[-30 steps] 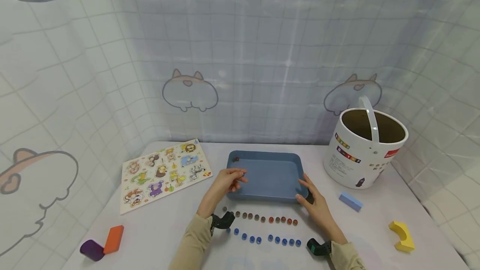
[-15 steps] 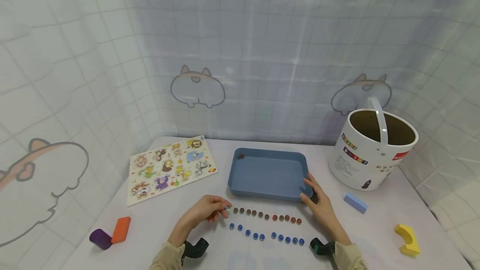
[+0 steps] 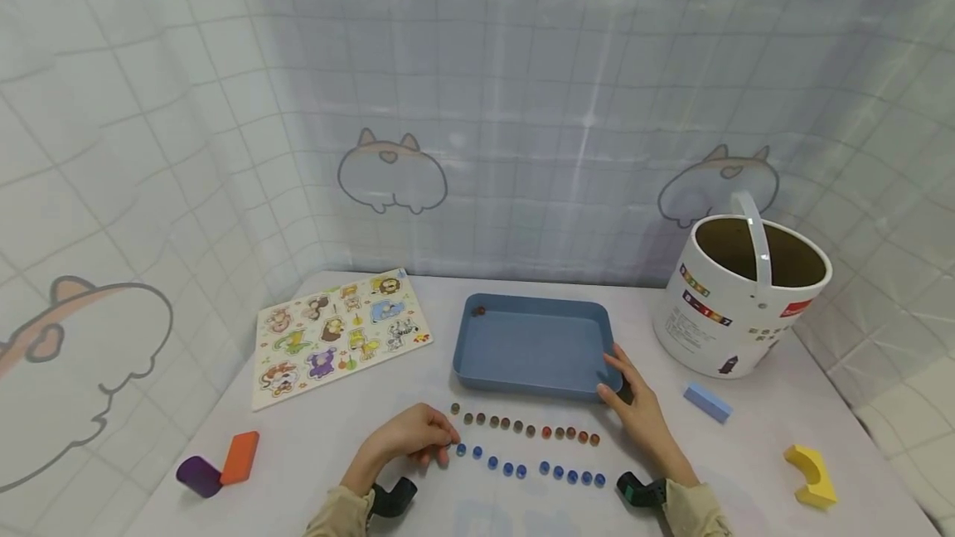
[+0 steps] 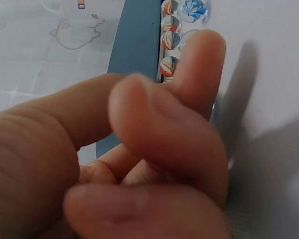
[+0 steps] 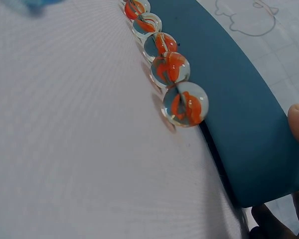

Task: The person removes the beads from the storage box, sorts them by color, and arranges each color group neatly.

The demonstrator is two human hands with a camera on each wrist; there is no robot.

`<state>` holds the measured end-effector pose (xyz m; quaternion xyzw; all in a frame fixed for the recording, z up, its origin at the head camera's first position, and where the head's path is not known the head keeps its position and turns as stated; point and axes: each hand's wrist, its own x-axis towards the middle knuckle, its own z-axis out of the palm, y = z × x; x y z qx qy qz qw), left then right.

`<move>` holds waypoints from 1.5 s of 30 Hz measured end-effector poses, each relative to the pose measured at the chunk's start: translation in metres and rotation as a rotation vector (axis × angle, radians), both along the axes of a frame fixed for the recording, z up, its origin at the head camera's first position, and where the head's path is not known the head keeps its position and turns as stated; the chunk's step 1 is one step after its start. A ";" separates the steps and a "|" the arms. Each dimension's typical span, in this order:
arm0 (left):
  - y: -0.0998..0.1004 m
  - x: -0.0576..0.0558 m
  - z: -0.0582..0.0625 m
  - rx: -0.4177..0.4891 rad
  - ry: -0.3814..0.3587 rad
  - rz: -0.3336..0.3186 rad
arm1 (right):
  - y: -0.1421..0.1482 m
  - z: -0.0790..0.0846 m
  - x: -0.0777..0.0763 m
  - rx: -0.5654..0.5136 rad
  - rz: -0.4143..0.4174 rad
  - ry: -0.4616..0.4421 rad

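Observation:
My left hand point(image 3: 413, 433) is at the left end of the row of blue marbles point(image 3: 492, 462), thumb and index finger together. A small marble point(image 3: 448, 445) shows at its fingertips; in the left wrist view the fingers hide it. Above runs a longer row of swirled orange and brownish marbles point(image 3: 506, 423), seen close up as clear orange-swirl marbles point(image 5: 185, 104) in the right wrist view. My right hand point(image 3: 634, 404) holds the near right corner of the blue tray point(image 3: 533, 392), thumb at the rim and fingers round the end. Reddish marbles point(image 3: 479, 312) lie in the tray's far left corner.
An animal puzzle board point(image 3: 339, 338) lies on the left. At front left are a purple cylinder point(image 3: 199, 476) and an orange block point(image 3: 240, 457). A white bucket point(image 3: 734, 313), a light blue block point(image 3: 707, 402) and a yellow arch block point(image 3: 811, 477) stand on the right.
My left hand has moved from over the tray down to the table, past the swirled row to the blue row's left end. The right hand stays at the tray corner.

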<state>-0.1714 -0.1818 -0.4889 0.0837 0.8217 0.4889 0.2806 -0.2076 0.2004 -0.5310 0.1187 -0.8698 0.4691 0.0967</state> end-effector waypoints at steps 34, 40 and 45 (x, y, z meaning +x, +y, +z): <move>0.115 -0.142 0.024 0.436 0.086 0.768 | 0.002 -0.003 0.000 -0.013 0.010 0.050; 0.124 -0.150 0.009 0.326 0.119 0.894 | 0.002 -0.003 -0.001 -0.024 0.014 0.040; 0.120 -0.155 0.007 0.207 0.140 0.842 | 0.000 -0.004 -0.001 -0.027 0.009 0.011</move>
